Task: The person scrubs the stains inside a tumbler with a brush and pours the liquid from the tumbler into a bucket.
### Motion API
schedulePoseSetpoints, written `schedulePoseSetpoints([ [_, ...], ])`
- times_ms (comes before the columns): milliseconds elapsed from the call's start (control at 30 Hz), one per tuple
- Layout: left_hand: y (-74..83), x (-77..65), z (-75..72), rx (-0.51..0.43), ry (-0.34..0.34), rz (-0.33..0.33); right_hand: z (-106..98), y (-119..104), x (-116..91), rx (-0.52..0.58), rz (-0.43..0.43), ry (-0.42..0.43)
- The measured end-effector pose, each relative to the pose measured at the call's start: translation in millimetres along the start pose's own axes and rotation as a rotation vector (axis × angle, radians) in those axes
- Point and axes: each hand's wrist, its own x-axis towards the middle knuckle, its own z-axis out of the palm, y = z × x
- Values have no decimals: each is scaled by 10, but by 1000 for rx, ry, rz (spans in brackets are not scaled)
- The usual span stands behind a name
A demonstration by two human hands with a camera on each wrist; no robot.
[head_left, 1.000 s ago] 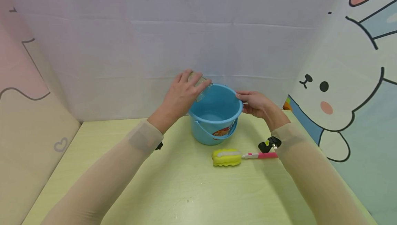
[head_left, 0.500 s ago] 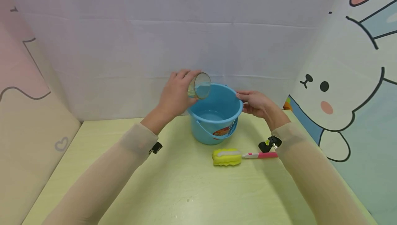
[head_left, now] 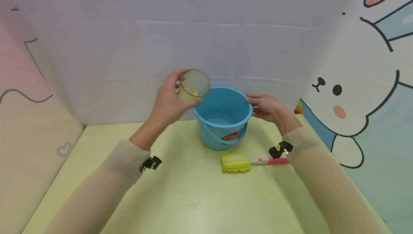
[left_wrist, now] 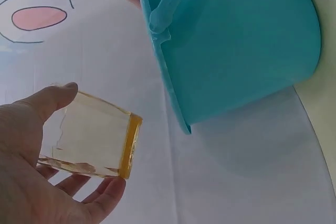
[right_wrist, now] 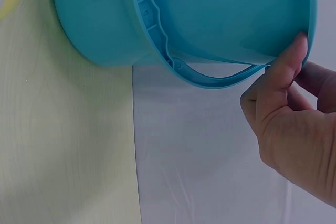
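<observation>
A clear, yellow-tinted drinking glass [head_left: 194, 83] is held in my left hand [head_left: 169, 99], above and left of the bucket's rim. Its mouth faces the head camera. In the left wrist view the thumb and curled fingers grip the glass [left_wrist: 94, 135] from either side, apart from the bucket. The blue bucket [head_left: 209, 137] stands upright at the back of the table, a little water seemingly at its bottom. My right hand [head_left: 266, 108] pinches the bucket's rim on the right side. In the right wrist view fingers lie against the bucket wall [right_wrist: 226, 19] just under the rim.
A sponge brush [head_left: 236, 163] with a yellow head and pink-and-white handle lies in front of the bucket on the pale wooden table [head_left: 193, 191]. A white cloth backdrop [head_left: 129, 55] rises close behind. Cartoon-printed panels [head_left: 364, 101] flank both sides.
My left hand has drawn the glass left, away from over the bucket, and turned it from tipped down to mouth upward. The right hand and the bucket have stayed in place.
</observation>
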Motion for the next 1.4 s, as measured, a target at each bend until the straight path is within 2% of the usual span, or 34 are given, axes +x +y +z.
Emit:
schedulePoseSetpoints([
  [433, -53, -402, -141, -124, 6, -95, -15, 0, -5, -5, -5, -20],
  [667, -107, -625, -168, -125, -22, -153, -7, -1, 13, -5, -6, -31],
  [1067, -330, -1000, -183, -108, -54, -243, -32, -22, 3, -21, -6, -45],
  [1400, -481, -1222, -147, -100, -75, -292, -69, -30, -10, -12, -8, -58],
])
